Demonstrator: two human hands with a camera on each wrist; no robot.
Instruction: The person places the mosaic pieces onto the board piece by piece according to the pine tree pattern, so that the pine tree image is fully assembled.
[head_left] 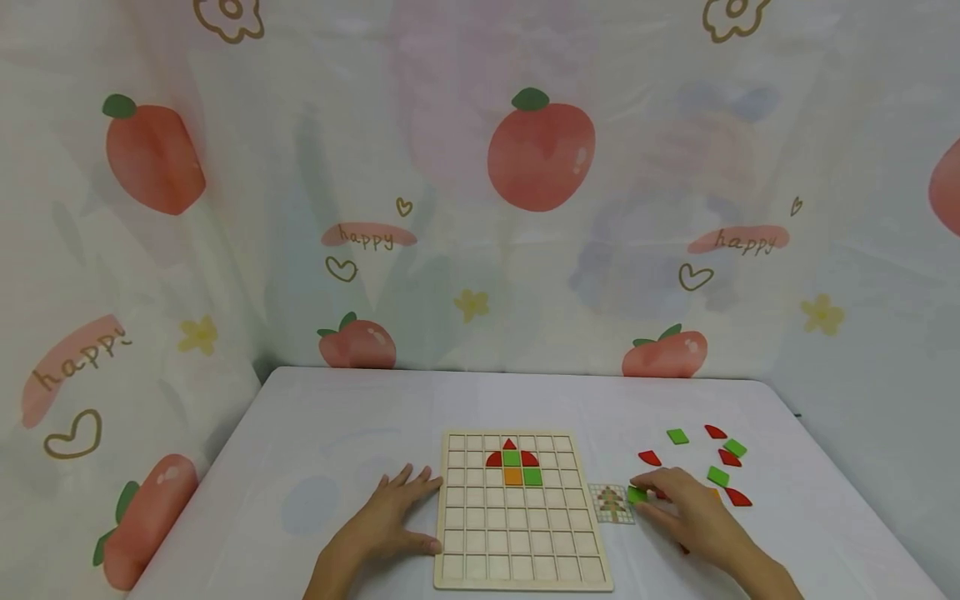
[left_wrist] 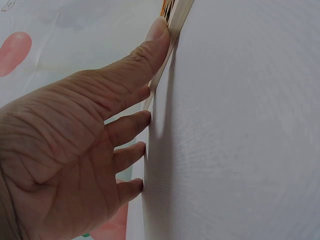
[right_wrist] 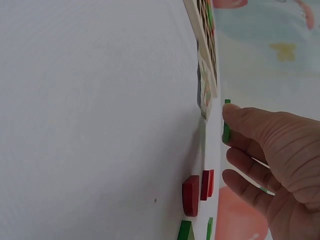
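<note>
My right hand (head_left: 686, 508) pinches a green square tile (right_wrist: 227, 134) between thumb and fingertip, raised over the table in the right wrist view. Just left of it lies a small pattern card (head_left: 611, 504) with a printed tree. My left hand (head_left: 392, 514) is spread flat by the left edge of a wooden grid board (head_left: 497, 543), its thumb and fingertips right at that edge. Near the board's top sit a red triangle (head_left: 509, 444), two red quarter-round tiles (head_left: 528, 459), two green squares (head_left: 532, 477) and an orange square (head_left: 513, 477).
Loose red quarter-round tiles (head_left: 738, 497) and green squares (head_left: 717, 476) lie scattered right of the board, some partly behind my right hand. The white table (head_left: 360, 417) backs onto a fruit-printed cloth (head_left: 480, 275), which also hangs at both sides.
</note>
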